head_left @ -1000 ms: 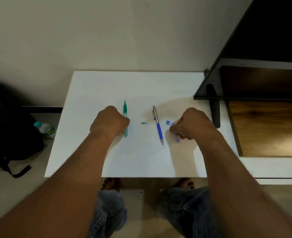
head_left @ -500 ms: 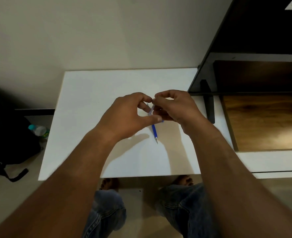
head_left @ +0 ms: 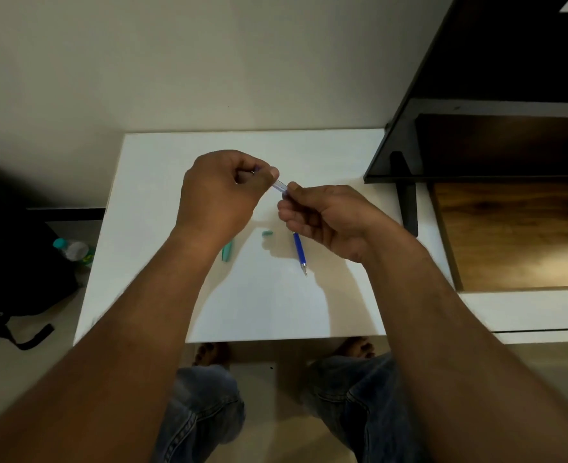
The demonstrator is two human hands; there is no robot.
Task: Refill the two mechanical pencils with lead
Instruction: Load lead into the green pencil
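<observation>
Two hands are working above a white table (head_left: 162,182). Between them they are pinching one small clear tube (head_left: 280,186), apparently the lead case. The left hand (head_left: 221,192) is curled, with its thumb and forefinger pressing together on the tube's far end. The right hand (head_left: 326,215) is closing its fingertips on the near end. Whether the tube is capped or open cannot be told.

Two mechanical pencils are lying on the table. One blue pencil (head_left: 298,250) is resting just below the right hand, with its metal tip pointing toward the near table edge and its upper part hidden behind the fingers. One green pencil (head_left: 228,253) is showing only a short end section, because the left wrist is covering the rest. One small green piece (head_left: 267,233), probably a cap, is lying between the two pencils and is touching neither.

Both forearms are crossing the near half of the table and are casting shadows over it.

To the right, a dark shelf unit (head_left: 476,145) is overhanging a wooden surface (head_left: 516,235), and one black upright support (head_left: 406,195) is standing at the table's right edge.

To the left, on the floor, one dark bag (head_left: 19,269) is lying with one bottle (head_left: 74,250) beside it.

Below the table edge, two knees in blue jeans (head_left: 202,406) and two bare feet are showing.
</observation>
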